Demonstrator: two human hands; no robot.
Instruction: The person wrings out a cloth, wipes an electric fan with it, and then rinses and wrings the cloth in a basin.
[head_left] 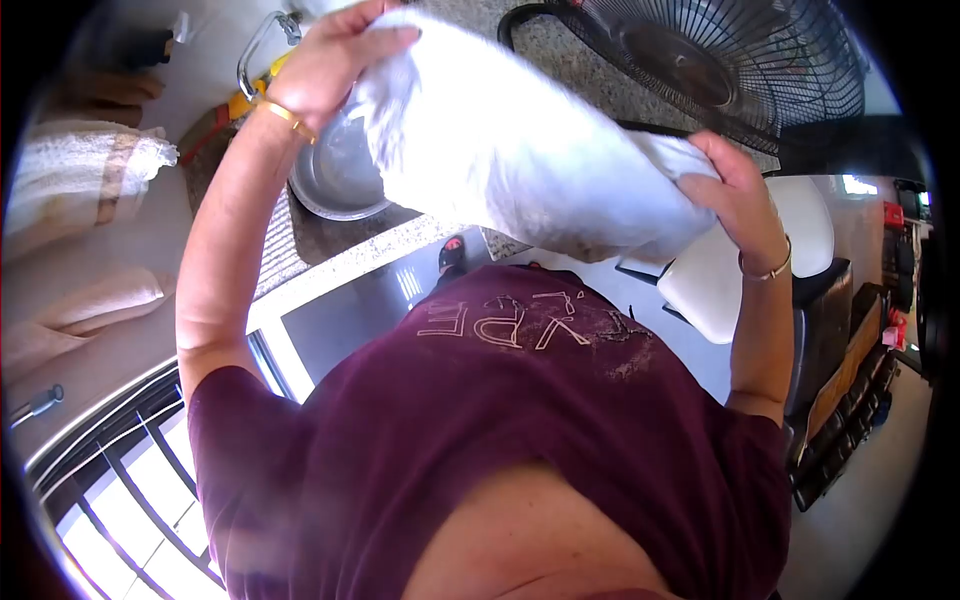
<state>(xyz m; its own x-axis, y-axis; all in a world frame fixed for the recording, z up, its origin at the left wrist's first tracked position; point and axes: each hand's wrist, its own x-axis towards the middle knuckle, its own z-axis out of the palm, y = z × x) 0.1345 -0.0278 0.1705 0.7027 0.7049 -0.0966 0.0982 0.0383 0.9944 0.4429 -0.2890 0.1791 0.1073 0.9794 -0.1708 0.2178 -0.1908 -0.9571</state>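
Note:
A white cloth point(510, 130) is stretched in the air between my two hands, over the front of a speckled stone counter point(640, 85). Its upper left corner is pinched by my left hand point(335, 60), with the thumb lying on top. At the other end my right hand point(735, 190) grips a bunched edge, thumb and fingers closed around it. The cloth's lower edge sags and looks partly blurred. Below my left hand, a round metal basin point(340, 170) sits in the sink area, partly hidden by the cloth and my arm.
A black fan point(700, 60) stands on the counter close beyond the cloth. A curved metal faucet point(250, 60) rises at upper left. White chairs point(710, 285) and a dark sofa point(825, 340) are on the right. Light cloth point(90, 180) hangs at left above a barred window point(130, 490).

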